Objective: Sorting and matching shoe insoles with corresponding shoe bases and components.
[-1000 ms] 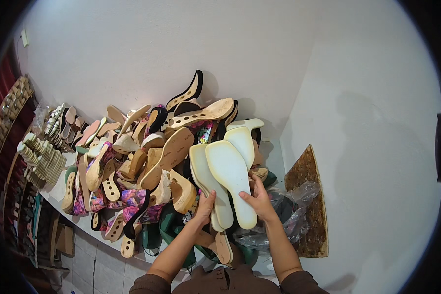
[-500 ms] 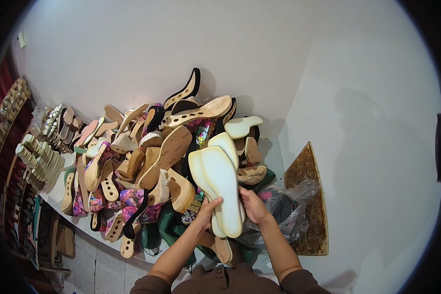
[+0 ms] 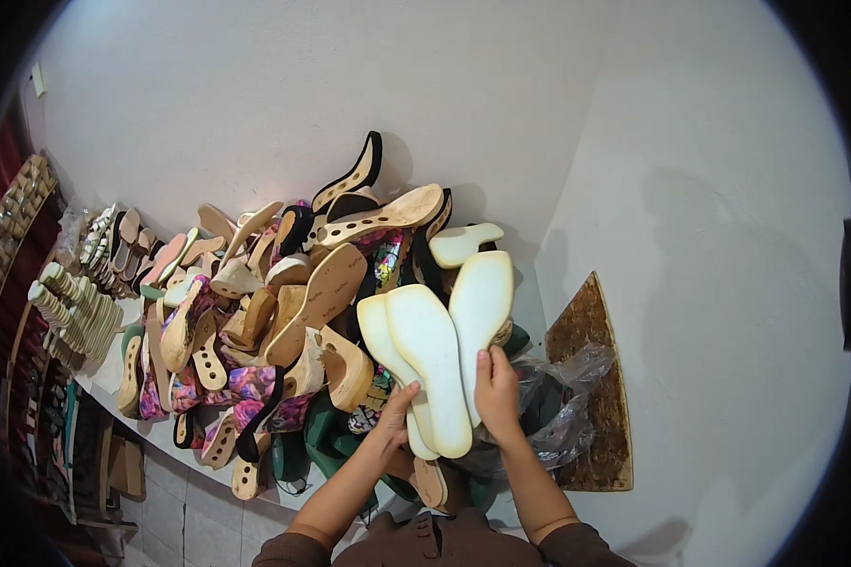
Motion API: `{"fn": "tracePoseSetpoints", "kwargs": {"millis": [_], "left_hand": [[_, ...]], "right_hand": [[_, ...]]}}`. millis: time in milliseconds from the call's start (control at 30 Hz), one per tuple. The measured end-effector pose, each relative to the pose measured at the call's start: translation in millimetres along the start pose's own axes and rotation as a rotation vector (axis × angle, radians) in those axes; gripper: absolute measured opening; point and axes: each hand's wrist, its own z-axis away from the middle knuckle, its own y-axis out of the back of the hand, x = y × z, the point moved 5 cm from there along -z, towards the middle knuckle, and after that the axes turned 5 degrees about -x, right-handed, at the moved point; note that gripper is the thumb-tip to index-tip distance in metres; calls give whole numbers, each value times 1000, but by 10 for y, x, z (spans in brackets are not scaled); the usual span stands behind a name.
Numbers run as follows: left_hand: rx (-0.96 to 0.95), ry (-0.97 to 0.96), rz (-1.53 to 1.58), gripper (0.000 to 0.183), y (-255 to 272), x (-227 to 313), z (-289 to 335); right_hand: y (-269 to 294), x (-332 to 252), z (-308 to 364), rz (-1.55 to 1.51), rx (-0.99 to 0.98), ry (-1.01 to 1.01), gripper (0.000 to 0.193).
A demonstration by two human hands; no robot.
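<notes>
Left hand [image 3: 394, 416]: set at the lower end of the fanned pale soles; fingers curled together against the underside of the leftmost pale sole [image 3: 380, 342], thumb over its edge; the sole is gripped, not merely touched.
Right hand [image 3: 497, 397]: fingers closed on the lower part of the rightmost pale sole [image 3: 483, 304], thumb laid across its front face; the clamp looks firm.
Middle sole [image 3: 432, 364]: the widest of the three, lying on top and overlapping both neighbours; it appears pinched between the two hands, though which hand bears it cannot be told.
Where the soles are: held up in front of the person, above the near edge of the heap of wooden and patterned soles [image 3: 284, 321], toes pointed away toward the white wall [image 3: 350, 85].
Surroundings: a clear plastic bag [image 3: 563, 397] just beside the right hand; a brown cork board [image 3: 591, 378] against the wall behind it; rows of stacked pale soles [image 3: 71, 312] well apart at the left.
Step judged in hand: the three soles being sorted or matched.
Doing it well: heels are best kept pinched near one point so the fan stays controlled; the top sole should be slid sideways rather than lifted; the heap below should not be brushed, since it looks loosely piled.
</notes>
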Motion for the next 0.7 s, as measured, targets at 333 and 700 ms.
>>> {"fn": "tracePoseSetpoints", "kwargs": {"millis": [333, 700], "left_hand": [[-91, 7, -32, 57, -140, 100, -15], [-68, 2, -128, 68, -267, 63, 25]], "right_hand": [[394, 274, -45, -359, 35, -152, 26], [124, 380, 72, -715, -177, -306, 30]]}}
